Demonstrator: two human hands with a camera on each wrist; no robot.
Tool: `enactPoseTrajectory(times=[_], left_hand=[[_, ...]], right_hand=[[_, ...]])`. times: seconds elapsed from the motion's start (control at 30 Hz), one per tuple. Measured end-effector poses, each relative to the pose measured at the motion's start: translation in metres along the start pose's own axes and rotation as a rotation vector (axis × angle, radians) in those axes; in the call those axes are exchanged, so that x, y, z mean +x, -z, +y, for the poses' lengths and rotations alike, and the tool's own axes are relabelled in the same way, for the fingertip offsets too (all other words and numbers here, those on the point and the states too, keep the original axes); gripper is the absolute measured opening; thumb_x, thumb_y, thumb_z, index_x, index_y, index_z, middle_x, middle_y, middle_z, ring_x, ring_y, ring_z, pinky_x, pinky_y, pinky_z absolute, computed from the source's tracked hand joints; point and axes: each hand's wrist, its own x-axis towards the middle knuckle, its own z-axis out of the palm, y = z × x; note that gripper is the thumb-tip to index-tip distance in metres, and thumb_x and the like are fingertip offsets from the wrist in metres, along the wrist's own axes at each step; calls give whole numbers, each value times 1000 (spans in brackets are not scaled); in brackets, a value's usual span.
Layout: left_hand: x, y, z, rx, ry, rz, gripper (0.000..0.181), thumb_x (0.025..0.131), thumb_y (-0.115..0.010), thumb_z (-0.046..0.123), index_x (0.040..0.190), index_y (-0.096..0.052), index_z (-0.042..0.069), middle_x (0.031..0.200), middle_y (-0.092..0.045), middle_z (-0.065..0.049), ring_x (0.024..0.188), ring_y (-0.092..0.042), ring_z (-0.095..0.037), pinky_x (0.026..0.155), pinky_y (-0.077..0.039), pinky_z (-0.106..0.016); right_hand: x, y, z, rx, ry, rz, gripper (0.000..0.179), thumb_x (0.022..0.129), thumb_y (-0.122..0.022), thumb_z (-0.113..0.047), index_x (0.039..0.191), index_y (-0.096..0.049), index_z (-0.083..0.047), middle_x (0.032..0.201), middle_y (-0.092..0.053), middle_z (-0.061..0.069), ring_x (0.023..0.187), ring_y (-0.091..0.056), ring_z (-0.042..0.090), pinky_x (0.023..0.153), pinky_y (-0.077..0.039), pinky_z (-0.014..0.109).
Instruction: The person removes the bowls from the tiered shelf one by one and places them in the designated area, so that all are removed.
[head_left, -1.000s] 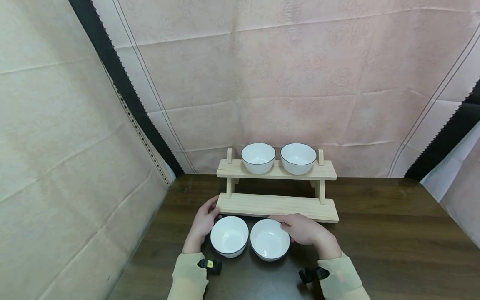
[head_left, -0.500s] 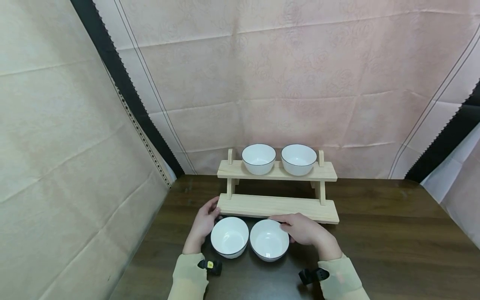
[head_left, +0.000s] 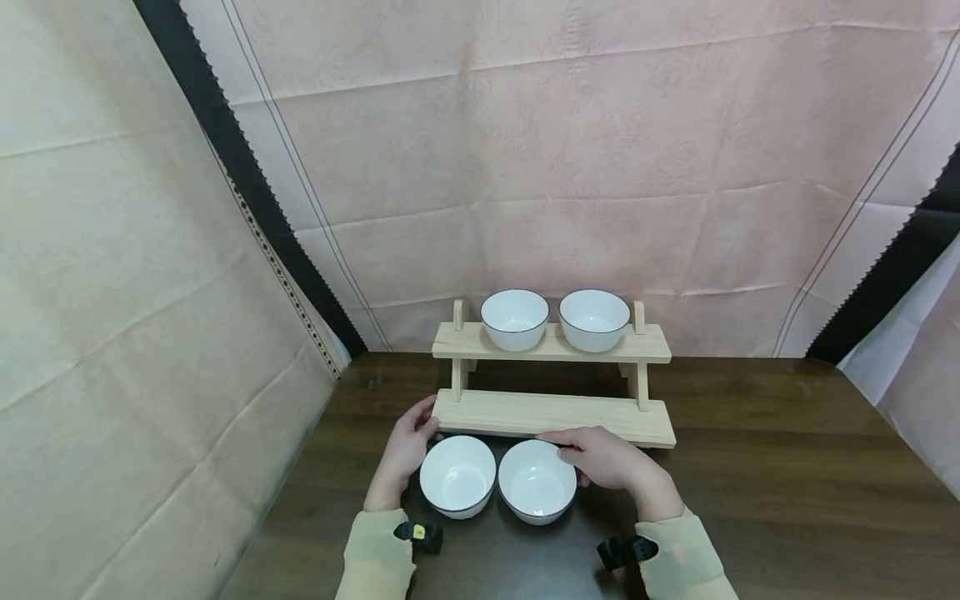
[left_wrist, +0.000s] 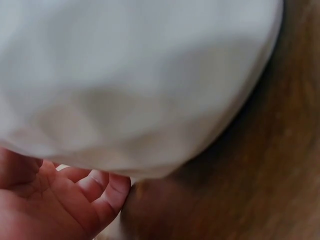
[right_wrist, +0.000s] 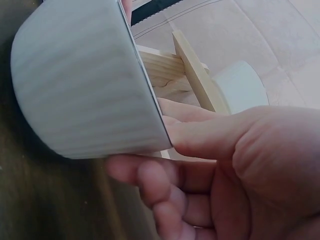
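Observation:
My right hand (head_left: 609, 460) holds the right-hand white bowl (head_left: 536, 487) by its dark rim. In the right wrist view, the thumb lies at the rim of this bowl (right_wrist: 85, 85), with other fingers curled below. My left hand (head_left: 405, 446) grips the left end of the lower board of a pale wooden two-tier shelf (head_left: 555, 415). Beside that hand stands another white bowl (head_left: 457, 475), close to the first. In the left wrist view, a faceted white bowl (left_wrist: 140, 90) hides part of the curled left hand (left_wrist: 65, 205).
Two more white bowls, a left one (head_left: 514, 320) and a right one (head_left: 594, 321), sit side by side on the upper tier. The shelf stands on a dark wooden table (head_left: 780, 467). Pale cloth (head_left: 600, 167) hangs behind and at the sides.

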Motion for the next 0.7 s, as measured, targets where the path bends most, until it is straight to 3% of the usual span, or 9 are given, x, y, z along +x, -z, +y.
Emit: enactPoseTrajectory(times=[0.2,0.47,0.7], left_hand=[[1,-1,-2,0,-4,-2,40,98,-47,24,138,-44,26,118,-57,-2,92,-60,-20,82,-49,-35],[1,-1,-2,-2,-14,0,39,99,-46,24,138,-44,26,117,-57,-3,92,-60,-20,81,-49,-35],[1,0,-1,1,-6,-5,39,99,-46,24,137,-44,26,116,-57,-3,91,-60,-20,81,-49,-34]], right_hand=[[0,0,1,30,-3,-5,36,97,-50,-22,130,-54,-35,83,-59,1,59,-58,21,53,-44,33],[-1,2,1,20,3,-3,35,96,-52,-24,129,-55,-35,75,-58,2,62,-59,25,53,-43,32],[-1,2,1,28,18,5,34,95,-53,-24,128,-57,-33,78,-59,1,65,-59,24,55,-42,33]])
